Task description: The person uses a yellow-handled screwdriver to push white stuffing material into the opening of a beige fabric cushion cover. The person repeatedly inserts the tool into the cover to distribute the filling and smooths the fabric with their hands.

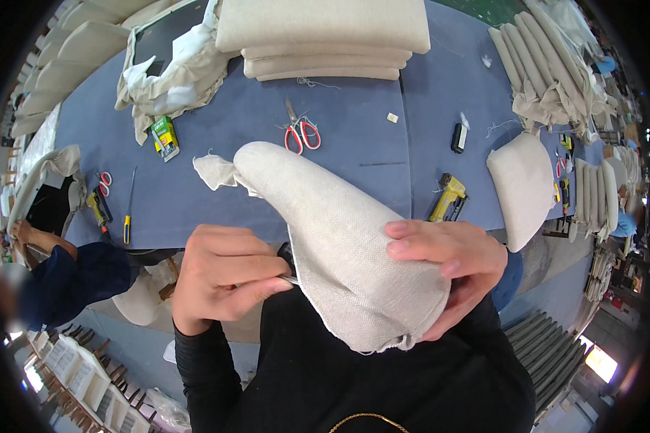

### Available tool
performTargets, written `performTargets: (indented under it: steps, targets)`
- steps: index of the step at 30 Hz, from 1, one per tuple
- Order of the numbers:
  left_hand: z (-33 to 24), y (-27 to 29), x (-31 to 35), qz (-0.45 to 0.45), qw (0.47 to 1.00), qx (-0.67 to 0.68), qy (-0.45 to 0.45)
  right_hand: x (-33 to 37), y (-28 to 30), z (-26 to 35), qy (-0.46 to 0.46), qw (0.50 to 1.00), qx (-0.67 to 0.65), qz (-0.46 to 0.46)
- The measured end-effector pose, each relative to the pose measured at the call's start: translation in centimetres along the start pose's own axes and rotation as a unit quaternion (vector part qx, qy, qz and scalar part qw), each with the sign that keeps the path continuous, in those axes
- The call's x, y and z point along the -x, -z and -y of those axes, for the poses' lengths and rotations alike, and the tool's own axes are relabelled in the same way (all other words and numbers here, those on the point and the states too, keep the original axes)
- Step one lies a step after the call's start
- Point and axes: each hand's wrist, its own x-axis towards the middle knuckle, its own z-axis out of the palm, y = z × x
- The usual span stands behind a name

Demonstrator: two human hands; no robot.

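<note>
A beige fabric-covered padded piece (354, 245), long and curved, is held tilted in front of my chest. My right hand (462, 267) grips its right side, fingers on top and the palm behind the edge. My left hand (227, 278) is closed in a pinch at the left edge. A thin pale strip or tool tip (289, 279) sticks out between thumb and finger there and touches the cover's edge; its kind is not clear. Gathered fabric with frayed threads shows at the piece's lower end, and a loose fabric flap (215, 172) hangs from its far end.
Red-handled scissors (302, 133), a yellow staple gun (449, 196), a green-yellow box (165, 138) and a screwdriver (127, 209) lie on the blue-grey table (354, 162). Stacked beige cushions (325, 29) stand at the back. A co-worker (79, 281) handles a padded piece at left.
</note>
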Motion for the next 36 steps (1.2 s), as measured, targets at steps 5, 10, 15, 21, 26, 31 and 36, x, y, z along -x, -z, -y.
performTargets:
  steps: [5,10,15,21,26,31,36]
  targets:
    - [-0.8,1.1,-0.1,0.017,1.0,-0.024,-0.005,-0.1,-1.3,-0.3,0.011,0.999,-0.027,-0.044]
    - [-0.9,1.4,-0.1,0.033,0.999,-0.017,0.003,-0.4,-0.9,-0.2,-0.003,0.999,-0.039,-0.03]
    - [2.4,4.7,4.0,0.142,0.975,0.018,0.172,-1.8,0.5,-0.3,0.036,0.997,0.06,0.018]
    - [1.7,5.0,7.6,-0.149,0.949,0.276,-0.042,-3.5,0.3,1.0,0.021,0.983,0.168,0.072]
    - [-0.4,4.5,3.9,-0.234,0.821,0.482,-0.197,-3.8,0.3,1.1,0.006,0.981,0.17,0.089]
    - [-4.8,3.3,-1.0,-0.198,0.841,0.455,-0.215,-2.5,-0.8,3.4,-0.174,0.97,0.172,0.003]
    - [-6.9,2.1,-2.7,-0.225,0.858,0.416,-0.198,-0.3,-2.7,3.6,-0.233,0.929,0.274,-0.088]
